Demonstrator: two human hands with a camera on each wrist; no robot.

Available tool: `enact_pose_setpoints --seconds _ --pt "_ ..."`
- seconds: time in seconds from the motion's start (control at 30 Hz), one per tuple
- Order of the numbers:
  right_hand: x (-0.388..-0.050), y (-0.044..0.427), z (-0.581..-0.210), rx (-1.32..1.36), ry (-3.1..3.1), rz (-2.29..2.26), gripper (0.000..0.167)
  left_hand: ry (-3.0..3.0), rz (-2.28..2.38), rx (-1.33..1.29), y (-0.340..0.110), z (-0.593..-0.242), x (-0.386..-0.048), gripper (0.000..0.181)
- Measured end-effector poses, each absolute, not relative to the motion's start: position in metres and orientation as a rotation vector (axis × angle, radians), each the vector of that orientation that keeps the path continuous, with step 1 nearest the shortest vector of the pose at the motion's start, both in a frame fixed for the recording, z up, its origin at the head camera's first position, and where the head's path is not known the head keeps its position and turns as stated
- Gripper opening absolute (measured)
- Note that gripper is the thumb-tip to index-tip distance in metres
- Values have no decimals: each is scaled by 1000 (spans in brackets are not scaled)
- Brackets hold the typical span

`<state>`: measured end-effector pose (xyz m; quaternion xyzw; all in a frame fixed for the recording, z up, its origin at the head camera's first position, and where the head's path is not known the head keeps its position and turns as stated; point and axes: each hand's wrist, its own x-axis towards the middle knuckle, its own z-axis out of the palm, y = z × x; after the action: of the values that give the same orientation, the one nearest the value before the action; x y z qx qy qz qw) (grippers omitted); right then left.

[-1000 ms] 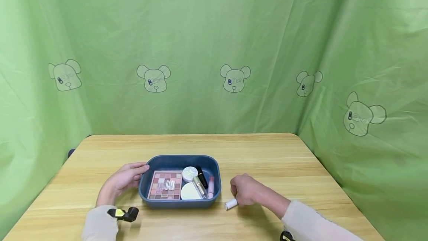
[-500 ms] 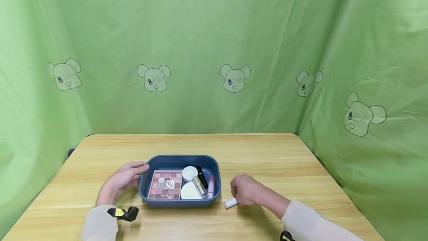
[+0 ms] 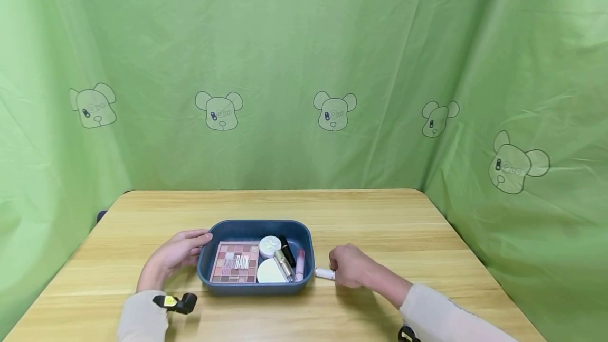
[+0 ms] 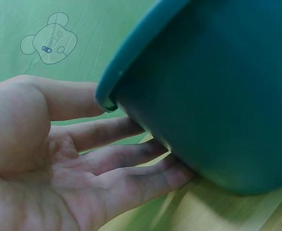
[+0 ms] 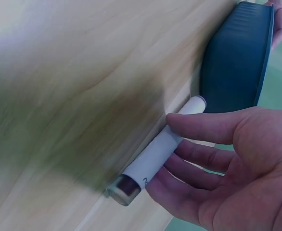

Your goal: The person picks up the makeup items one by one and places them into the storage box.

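Note:
A blue plastic bin (image 3: 256, 289) stands on the table. My left hand (image 3: 176, 255) touches its left side; in the left wrist view the fingers (image 4: 131, 185) lie nearly straight against the outer wall, with the top digit's tip hidden at the rim. Right of the bin, my right hand (image 3: 351, 267) pinches a white lipstick (image 5: 153, 156) between thumb and fingers. The tube has a clear end with dark colour inside; its other end points at the bin. Whether it rests on the table I cannot tell.
The bin holds an eyeshadow palette (image 3: 235, 263), a small round white case (image 3: 269, 246), a larger white compact (image 3: 269, 272), a gold-and-clear lipstick (image 3: 283, 265), a pink tube (image 3: 300, 265) and a black tube (image 3: 287, 249). Green curtain (image 3: 275, 67) surrounds the wooden table (image 3: 380, 215).
In my right hand the white lipstick has swung from slanting towards the near left to nearly level, its end now close to the bin. Left hand and bin stay where they were.

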<state>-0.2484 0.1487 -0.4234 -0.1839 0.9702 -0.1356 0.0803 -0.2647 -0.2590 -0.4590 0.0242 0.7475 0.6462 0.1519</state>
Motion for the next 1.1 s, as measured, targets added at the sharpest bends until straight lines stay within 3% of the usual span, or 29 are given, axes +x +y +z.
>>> enact_pose_setpoints --seconds 1.1 --pt "-255 154 -432 -533 2950 -462 21 2136 1864 72 -260 -461 -266 64"
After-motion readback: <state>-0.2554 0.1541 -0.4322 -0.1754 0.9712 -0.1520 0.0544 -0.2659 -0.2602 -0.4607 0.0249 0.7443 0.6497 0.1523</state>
